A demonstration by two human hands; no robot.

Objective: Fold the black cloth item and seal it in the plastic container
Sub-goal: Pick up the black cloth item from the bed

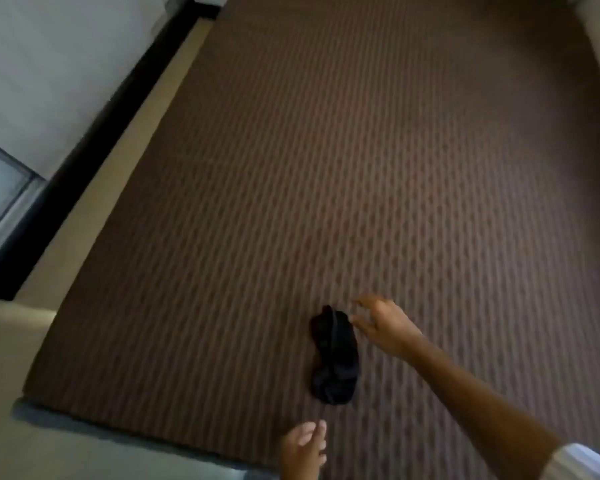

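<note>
Now the open right hand (381, 323) is reaching for the black cloth item (334, 355) lying near the patterned bedspread's (326, 150) near edge; the left hand (303, 448) is hovering empty, loosely curled.

We have one camera, up on the person's head. We look forward and down at the brown patterned mat (326, 168), from fairly high up.

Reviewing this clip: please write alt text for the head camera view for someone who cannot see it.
A small black cloth item lies on a brown patterned mat, with the right hand open just beside its far end, fingers spread. The left hand hangs empty at the bottom edge. No plastic container is in view.
</note>
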